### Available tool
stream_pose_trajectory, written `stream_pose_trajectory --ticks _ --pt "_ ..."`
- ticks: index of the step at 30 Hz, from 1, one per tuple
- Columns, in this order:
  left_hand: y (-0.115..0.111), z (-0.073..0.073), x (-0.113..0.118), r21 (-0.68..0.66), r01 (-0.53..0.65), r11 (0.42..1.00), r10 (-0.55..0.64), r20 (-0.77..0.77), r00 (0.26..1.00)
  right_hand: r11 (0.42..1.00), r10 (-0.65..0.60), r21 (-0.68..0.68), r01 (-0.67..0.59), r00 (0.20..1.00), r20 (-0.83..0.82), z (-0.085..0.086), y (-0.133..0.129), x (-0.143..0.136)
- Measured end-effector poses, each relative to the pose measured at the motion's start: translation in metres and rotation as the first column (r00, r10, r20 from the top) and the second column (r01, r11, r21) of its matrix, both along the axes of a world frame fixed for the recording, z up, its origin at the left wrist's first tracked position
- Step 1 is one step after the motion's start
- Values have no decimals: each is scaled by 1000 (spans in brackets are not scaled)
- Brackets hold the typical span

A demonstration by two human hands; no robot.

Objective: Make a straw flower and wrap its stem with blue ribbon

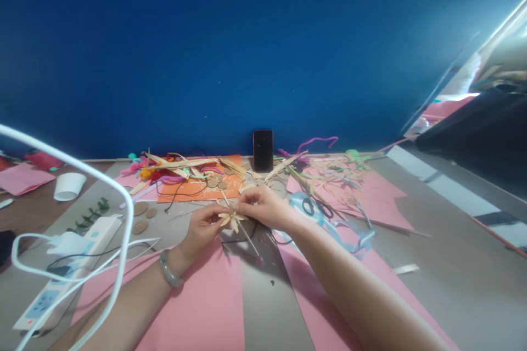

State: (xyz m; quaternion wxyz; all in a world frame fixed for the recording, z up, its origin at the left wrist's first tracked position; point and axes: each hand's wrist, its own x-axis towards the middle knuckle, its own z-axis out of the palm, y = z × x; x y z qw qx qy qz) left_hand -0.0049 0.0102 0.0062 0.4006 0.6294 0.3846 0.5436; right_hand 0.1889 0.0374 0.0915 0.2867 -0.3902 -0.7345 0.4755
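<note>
Near the middle of the table, my left hand [205,223] and my right hand [261,205] meet at a pale straw-coloured flower [234,221] with narrow pointed petals. The left fingers are closed on its left side. From above, the right thumb and fingers pinch close to its centre. A thin stick [249,239] slants down from the flower to the right, with a small pinkish tip. Fingers cover part of the flower's centre. A bangle circles my left wrist.
Dried husk strips [185,164] lie on an orange sheet [197,189] behind my hands. A phone [263,151] leans on the blue wall. Scissors [317,208] and blue ribbon [343,236] lie right. A power strip [68,271], white cable [130,214] and cup [69,187] stand left.
</note>
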Motion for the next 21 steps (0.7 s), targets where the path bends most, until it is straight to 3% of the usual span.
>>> stream_pose_trajectory --ticks 5,11,18,21 --pt "-1 5 2 32 5 999 -5 4 1000 1000 -20 -21 20 1000 8 4 -3 -1" --pt "-1 4 2 -79 -39 996 44 54 998 1000 -24 8 25 999 -42 -2 2 -1" --pt "2 12 4 -128 -155 980 168 104 980 936 -346 28 352 930 -124 -1 2 -3" --pt "6 11 3 -150 -205 967 226 139 964 910 -399 55 411 904 -150 0 2 -3"
